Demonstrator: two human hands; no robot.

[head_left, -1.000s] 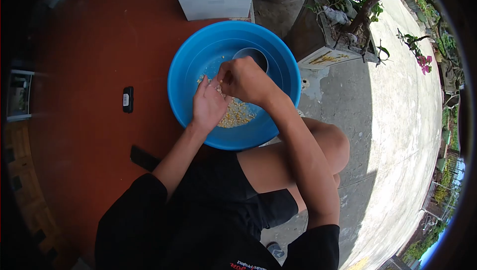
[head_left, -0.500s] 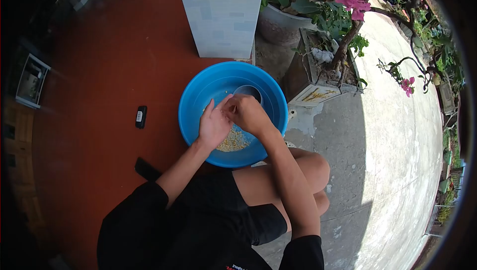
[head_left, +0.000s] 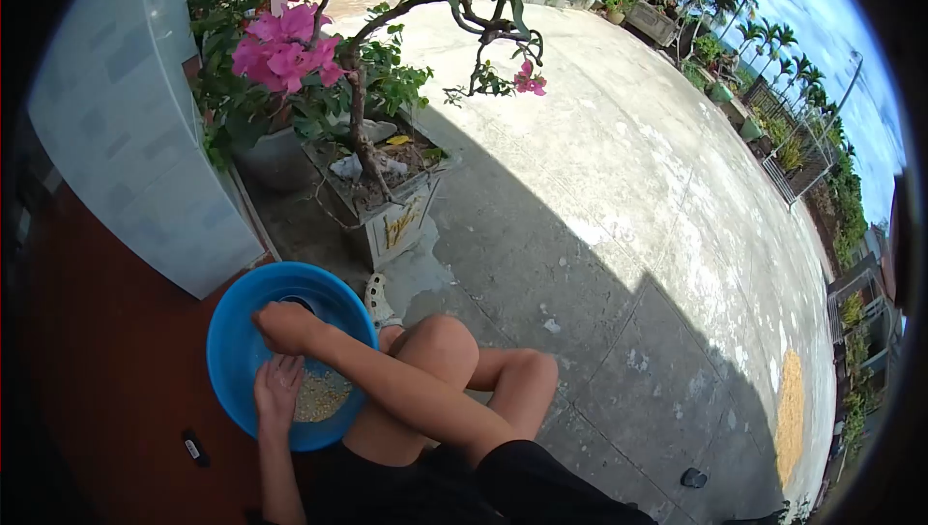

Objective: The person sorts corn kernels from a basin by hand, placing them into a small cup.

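Note:
A round blue plastic basin (head_left: 221, 370) stands on the floor at my knees. Pale yellow kernels (head_left: 321, 399), perhaps corn, lie on its bottom at the near side. Over the basin, my left hand (head_left: 277, 390) is held palm up with the fingers stretched out; I cannot make out any kernels on it. My right hand (head_left: 286, 328) is just above and beyond it, fingers curled closed, and whatever they may hold is hidden. Behind the right hand, the rim of a small metal bowl (head_left: 300, 302) shows inside the basin, mostly covered.
A tiled pillar (head_left: 135, 119) rises beyond the basin. To its right is a planter (head_left: 391, 230) with a pink-flowering tree. A small black device (head_left: 195, 448) lies on the red floor. One foot wears a light clog (head_left: 376, 295). Yellow grain (head_left: 791, 419) is spread on the sunlit concrete yard.
The view has swung right and up, so the basin now appears lower left and the yard and sky show. My right hand has lifted away from the left palm and closed.

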